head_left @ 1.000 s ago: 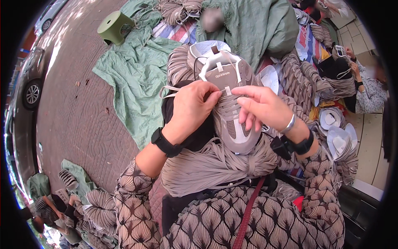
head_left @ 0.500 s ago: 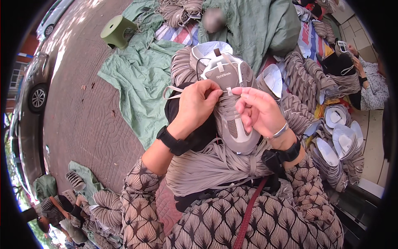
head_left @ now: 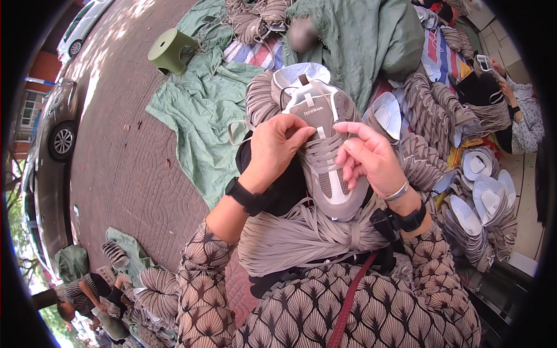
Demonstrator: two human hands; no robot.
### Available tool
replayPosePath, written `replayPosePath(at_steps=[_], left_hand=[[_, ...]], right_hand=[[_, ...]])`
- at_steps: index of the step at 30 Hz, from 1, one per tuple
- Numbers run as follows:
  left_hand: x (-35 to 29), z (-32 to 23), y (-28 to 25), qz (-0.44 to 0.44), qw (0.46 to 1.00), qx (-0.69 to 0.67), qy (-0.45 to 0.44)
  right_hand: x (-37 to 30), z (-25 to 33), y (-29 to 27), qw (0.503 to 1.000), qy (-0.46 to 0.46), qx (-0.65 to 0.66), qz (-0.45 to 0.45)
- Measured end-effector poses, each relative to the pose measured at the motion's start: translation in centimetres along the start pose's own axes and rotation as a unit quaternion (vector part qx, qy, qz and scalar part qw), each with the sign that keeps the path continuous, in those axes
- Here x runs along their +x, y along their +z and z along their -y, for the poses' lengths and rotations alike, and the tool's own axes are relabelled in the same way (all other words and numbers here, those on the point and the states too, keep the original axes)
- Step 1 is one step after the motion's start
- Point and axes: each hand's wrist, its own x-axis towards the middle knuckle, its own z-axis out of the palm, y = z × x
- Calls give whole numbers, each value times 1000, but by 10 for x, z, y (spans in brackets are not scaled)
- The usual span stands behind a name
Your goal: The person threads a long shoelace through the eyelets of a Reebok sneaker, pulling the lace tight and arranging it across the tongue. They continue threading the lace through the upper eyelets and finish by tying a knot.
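A grey and white sneaker (head_left: 322, 177) lies in front of me with its toe toward my body. My left hand (head_left: 274, 148) is at the tongue's left side, thumb and index finger pinched on a light shoelace (head_left: 231, 133) that loops out beyond the hand. Flat grey lace rows cross the sneaker's front. On its right side, my right hand (head_left: 374, 159) has the index finger stretched to the eyelet edge and the other fingers loosely bent, with nothing visible in them. Just below the toe, a thick bundle of grey laces (head_left: 296, 240) rests on my lap.
Stacked grey shoe uppers (head_left: 426, 110) crowd the right, and more (head_left: 264, 95) lie behind the sneaker. A green stool (head_left: 168, 49) stands on green cloth (head_left: 191, 116) at the far left. One person (head_left: 525, 124) works at right, others (head_left: 87, 296) sit at lower left. Cars (head_left: 55, 151) are parked left.
My right fingertips have moved from the lace at the tongue's middle to the sneaker's right edge. My left hand keeps its pinch beside the tongue. The whole view has shifted slightly.
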Motion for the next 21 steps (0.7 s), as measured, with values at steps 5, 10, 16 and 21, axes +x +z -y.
replayPosePath(at_steps=[5,10,16,21], left_hand=[[-10,-6,13,-41,999,-4,16],[-6,-20,23,-76,990,99,72],[-2,-25,17,-96,976,165,102],[9,-1,-28,-201,951,198,130]], right_hand=[[3,1,-1,982,-48,-178,-27],[31,7,1,765,-268,-583,-58],[51,17,-5,702,-218,-678,7],[20,30,-33,967,-113,-224,-48]])
